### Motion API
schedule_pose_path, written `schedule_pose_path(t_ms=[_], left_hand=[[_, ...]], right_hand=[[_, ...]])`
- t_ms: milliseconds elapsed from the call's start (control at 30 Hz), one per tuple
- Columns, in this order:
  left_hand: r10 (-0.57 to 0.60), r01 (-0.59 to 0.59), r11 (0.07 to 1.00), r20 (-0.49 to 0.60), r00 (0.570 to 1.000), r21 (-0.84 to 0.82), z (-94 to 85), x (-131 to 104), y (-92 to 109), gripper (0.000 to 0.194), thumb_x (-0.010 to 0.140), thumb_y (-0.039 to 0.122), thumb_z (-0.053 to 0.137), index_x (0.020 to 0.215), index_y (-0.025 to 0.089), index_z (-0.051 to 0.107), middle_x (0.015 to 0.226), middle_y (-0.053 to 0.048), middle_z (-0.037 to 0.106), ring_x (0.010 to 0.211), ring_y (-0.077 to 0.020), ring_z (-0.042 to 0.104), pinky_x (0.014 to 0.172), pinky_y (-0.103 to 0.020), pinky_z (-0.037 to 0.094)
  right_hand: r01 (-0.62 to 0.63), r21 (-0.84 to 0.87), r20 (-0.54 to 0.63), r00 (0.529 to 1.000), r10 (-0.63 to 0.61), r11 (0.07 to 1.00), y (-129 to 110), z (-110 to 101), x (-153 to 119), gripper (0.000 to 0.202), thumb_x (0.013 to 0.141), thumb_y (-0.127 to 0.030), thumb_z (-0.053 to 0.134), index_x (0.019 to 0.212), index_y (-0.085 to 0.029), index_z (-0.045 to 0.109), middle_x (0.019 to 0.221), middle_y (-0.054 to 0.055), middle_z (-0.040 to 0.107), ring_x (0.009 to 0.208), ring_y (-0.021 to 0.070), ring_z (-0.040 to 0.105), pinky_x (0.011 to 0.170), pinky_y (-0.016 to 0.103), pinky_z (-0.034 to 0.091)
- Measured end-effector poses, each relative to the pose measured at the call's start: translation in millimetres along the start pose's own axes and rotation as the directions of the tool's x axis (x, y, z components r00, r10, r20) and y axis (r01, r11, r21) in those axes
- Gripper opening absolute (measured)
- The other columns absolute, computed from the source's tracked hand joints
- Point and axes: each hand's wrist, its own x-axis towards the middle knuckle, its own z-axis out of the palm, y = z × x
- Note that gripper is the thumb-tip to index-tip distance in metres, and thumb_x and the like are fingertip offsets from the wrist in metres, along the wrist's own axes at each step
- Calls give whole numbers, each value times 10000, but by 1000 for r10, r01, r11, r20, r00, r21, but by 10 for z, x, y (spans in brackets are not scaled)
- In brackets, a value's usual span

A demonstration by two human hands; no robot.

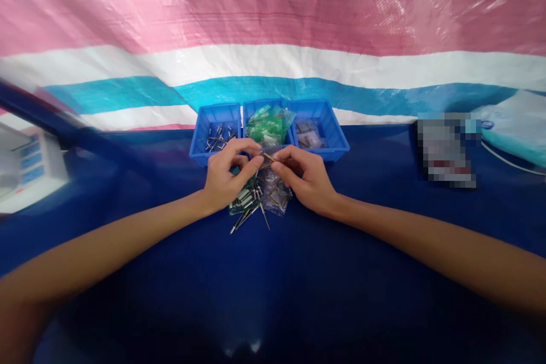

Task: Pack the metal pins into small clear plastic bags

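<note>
Between the fingertips of my right hand (307, 177) is a thin brass-coloured rod (269, 157). My left hand (230, 173) is pinched close beside it, its thumb and forefinger pressed together; what they hold is too small to tell. Under and in front of the hands lie a clear plastic bag (276, 196) with small parts, a greenish bag (244, 199) of metal pieces, and several loose metal pins (264, 215). Behind the hands, a bag with green contents (269, 124) rests on the middle blue bin.
The left blue bin (197, 139) holds several metal pins, and the right blue bin (339, 139) holds small clear bags. A pixelated dark object (446, 153) lies at the right. A white device (38, 170) stands at the left. A striped sheet (273, 17) hangs behind the dark blue table (273, 290).
</note>
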Motion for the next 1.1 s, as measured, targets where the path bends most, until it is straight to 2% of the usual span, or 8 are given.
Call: schedule_pose_path(t_ms=[133, 200, 300, 400, 667, 767, 867, 1100], left_hand=[[36, -37, 999, -35, 999, -34, -14, -23, -35, 282, 807, 164, 544, 1074, 223, 478, 936, -7, 550, 429, 12, 388, 406, -150, 371], [110, -109, 993, -3, 994, 46, -30, -19, -30, 225, 808, 140, 524, 1024, 203, 520, 952, -26, 556, 480, -7, 436, 444, -164, 403], [256, -270, 940, 89, 963, 210, -54, -2, 2, 143, 787, 112, 523, 896, 179, 587, 941, -42, 577, 700, -86, 553, 560, -206, 466], [326, -348, 893, 122, 937, 287, -62, 8, 36, 136, 770, 100, 528, 853, 179, 602, 954, -47, 576, 855, -139, 567, 602, -227, 481], [314, -342, 890, 139, 939, 300, -55, 13, 75, 117, 747, 81, 531, 800, 165, 592, 984, -59, 548, 761, -111, 553, 473, -176, 400], [308, -338, 891, 142, 941, 304, -56, 24, 73, 97, 750, 101, 528, 788, 171, 584, 984, -59, 554, 807, -132, 558, 524, -208, 433], [291, -336, 900, 191, 937, 277, -52, 33, 64, 95, 757, 115, 518, 794, 179, 578, 969, -55, 570, 818, -139, 567, 605, -253, 472], [239, -310, 915, 273, 932, 258, -40, 35, 56, 113, 768, 99, 504, 812, 170, 580, 948, -68, 571, 796, -130, 568, 651, -257, 479]], right_hand=[[12, 15, -10, 1000, -12, 1000, 4, -3, -6, 115, 831, -258, 526, 751, -176, 512, 602, -34, 464, 531, 83, 421, 493, 210, 330], [21, 22, -10, 1000, -21, 1000, 7, -6, -5, 120, 831, -251, 529, 739, -176, 507, 596, -39, 456, 527, 80, 417, 493, 210, 325], [32, 34, -9, 999, -32, 999, 14, -7, -4, 128, 832, -244, 534, 730, -177, 496, 580, -50, 436, 514, 72, 399, 494, 207, 314], [30, 39, -5, 1000, -30, 999, 18, -8, -7, 139, 830, -249, 540, 722, -177, 491, 573, -55, 433, 506, 69, 389, 491, 207, 306], [-8, 48, 57, 998, 6, 999, 7, -4, 2, 178, 837, -296, 530, 708, -179, 490, 550, -52, 441, 487, 72, 386, 466, 206, 295], [-26, 40, 74, 997, 23, 999, 1, 2, 8, 151, 844, -302, 517, 756, -180, 504, 532, -58, 430, 474, 73, 377, 458, 208, 289], [-33, 9, 74, 997, 32, 999, -4, 1, 15, 134, 855, -290, 497, 790, -176, 523, 515, -63, 415, 464, 72, 367, 458, 211, 277], [-40, -44, 42, 998, 42, 998, -21, -8, 31, 266, 868, -249, 459, 619, -162, 496, 510, -54, 419, 467, 67, 369, 483, 217, 283]])
